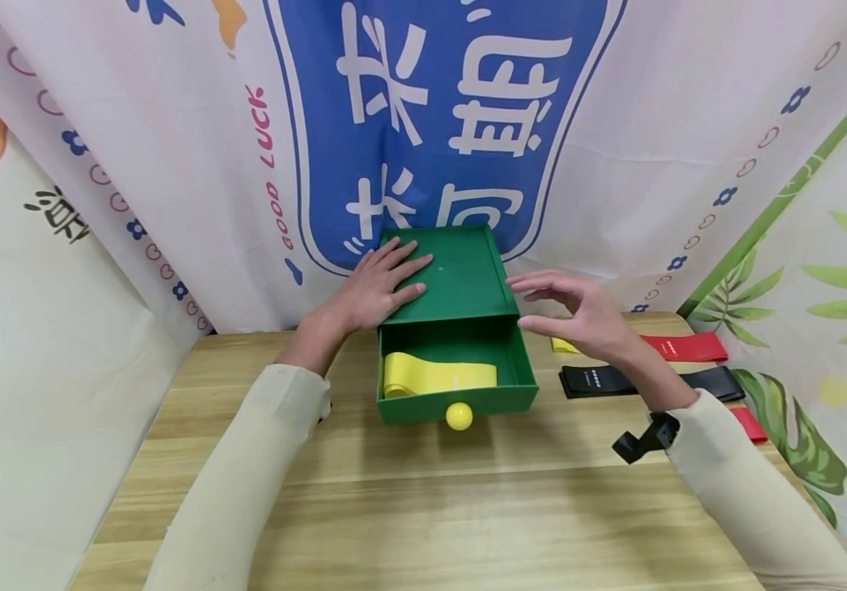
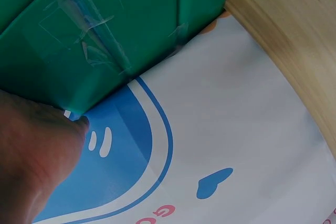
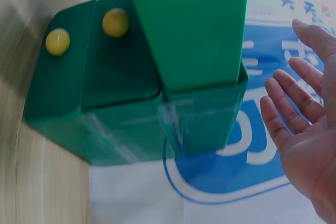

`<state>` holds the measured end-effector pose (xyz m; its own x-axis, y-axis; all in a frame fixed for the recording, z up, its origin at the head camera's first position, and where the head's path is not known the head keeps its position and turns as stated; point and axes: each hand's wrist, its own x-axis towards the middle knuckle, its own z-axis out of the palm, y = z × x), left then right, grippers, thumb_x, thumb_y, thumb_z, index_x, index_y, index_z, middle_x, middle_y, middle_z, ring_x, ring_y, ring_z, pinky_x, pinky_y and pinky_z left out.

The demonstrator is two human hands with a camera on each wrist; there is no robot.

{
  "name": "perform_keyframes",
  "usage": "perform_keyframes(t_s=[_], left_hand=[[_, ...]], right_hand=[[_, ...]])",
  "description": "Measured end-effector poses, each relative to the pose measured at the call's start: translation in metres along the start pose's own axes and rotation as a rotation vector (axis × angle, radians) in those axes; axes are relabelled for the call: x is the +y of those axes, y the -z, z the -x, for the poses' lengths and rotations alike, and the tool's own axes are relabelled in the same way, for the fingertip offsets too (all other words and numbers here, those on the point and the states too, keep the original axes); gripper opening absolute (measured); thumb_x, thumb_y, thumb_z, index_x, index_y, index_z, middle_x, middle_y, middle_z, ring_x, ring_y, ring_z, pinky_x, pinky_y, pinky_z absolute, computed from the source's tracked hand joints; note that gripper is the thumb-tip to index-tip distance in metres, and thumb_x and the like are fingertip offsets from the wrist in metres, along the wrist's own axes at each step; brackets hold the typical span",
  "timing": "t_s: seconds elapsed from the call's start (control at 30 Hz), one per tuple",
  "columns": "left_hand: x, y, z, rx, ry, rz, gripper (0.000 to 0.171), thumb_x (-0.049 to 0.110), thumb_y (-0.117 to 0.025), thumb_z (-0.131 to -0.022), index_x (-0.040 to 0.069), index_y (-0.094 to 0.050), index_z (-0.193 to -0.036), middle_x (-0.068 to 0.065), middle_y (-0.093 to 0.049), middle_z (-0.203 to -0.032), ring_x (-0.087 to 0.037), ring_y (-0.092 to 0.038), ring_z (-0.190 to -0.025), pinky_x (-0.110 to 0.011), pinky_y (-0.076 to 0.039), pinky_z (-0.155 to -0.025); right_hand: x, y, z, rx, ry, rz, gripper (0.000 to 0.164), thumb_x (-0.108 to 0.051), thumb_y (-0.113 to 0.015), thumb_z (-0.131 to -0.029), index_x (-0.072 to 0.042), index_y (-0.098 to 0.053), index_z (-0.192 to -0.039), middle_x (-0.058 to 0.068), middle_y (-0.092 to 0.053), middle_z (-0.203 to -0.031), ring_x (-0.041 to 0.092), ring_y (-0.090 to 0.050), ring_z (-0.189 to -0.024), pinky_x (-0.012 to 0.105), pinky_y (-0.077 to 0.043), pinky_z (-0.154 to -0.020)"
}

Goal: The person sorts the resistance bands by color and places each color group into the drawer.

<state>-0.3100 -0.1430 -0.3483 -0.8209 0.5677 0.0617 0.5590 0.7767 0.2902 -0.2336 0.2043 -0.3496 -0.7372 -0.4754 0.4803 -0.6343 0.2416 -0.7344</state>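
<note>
A green drawer box [image 1: 460,271] is standing on the wooden bench [image 1: 423,525], and a printed cloth [image 1: 615,189] with a blue panel and white characters is hanging just behind it. To the right of the box, strips are lying on the bench, and the right forearm is crossing over them, hiding their middles: a red strip [image 1: 689,347] farther back, black strip material [image 1: 593,380] in front of that, and a red piece [image 1: 750,424] nearest the person. A yellow piece [image 1: 564,345] is peeking out beneath the right hand [image 1: 574,312]. A black device [image 1: 647,437] is sitting at the right cuff. Clear tape [image 2: 94,30] is running along the box's side. Counting, the box is showing three drawers: one top drawer [image 1: 501,402] is standing pulled out, with one yellow knob [image 1: 459,416], while two below it are sitting closed, with two more knobs [image 3: 115,23]. One yellow band [image 1: 438,376] is lying looped inside the top drawer. Whether the black is one strip or two, the forearm is keeping from view. Of the two hands, the left hand [image 1: 386,283] is resting spread on the box's top, and the right is hovering just beside the box's right edge, fingers loosely bent, thumb apart, holding nothing.
</note>
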Motion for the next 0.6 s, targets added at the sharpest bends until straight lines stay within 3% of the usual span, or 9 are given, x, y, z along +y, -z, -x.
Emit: perform_keyframes(t_s=[0.6], left_hand=[[0.0, 0.0, 0.001, -0.001, 0.001, 0.004, 0.063, 0.05, -0.04, -0.113, 0.027, -0.027, -0.17, -0.004, -0.013, -0.179, -0.027, 0.004, -0.165, -0.056, 0.004, -0.131]], right_hand=[[0.053, 0.034, 0.019, 0.03, -0.16, 0.044, 0.038, -0.003, -0.075, -0.098, -0.005, -0.07, -0.136, 0.015, -0.065, -0.144, 0.017, -0.063, -0.128, 0.023, -0.051, -0.106]])
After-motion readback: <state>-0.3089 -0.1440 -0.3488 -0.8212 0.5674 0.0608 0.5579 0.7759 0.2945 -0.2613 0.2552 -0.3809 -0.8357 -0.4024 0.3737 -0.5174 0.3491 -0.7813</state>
